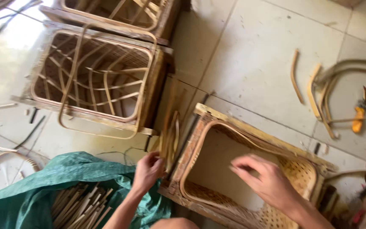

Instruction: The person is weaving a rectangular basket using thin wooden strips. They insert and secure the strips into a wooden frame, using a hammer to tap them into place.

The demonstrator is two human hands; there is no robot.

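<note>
My left hand [148,169] grips a bundle of thin bamboo strips [170,131] that stand upright beside a wooden frame holding a woven bamboo basket [293,169]. My right hand [263,180] hovers over this basket's opening, fingers spread and blurred, holding nothing. The basket's bent rim strip [221,125] runs along the inside of the wooden frame.
A second framed basket [94,76] with loose bent strips stands at upper left, a third one [119,12] behind it. A green cloth [60,178] with cut bamboo sticks lies at lower left. Curved strips [318,91] and orange-handled cutters [363,112] lie on the tiled floor at right.
</note>
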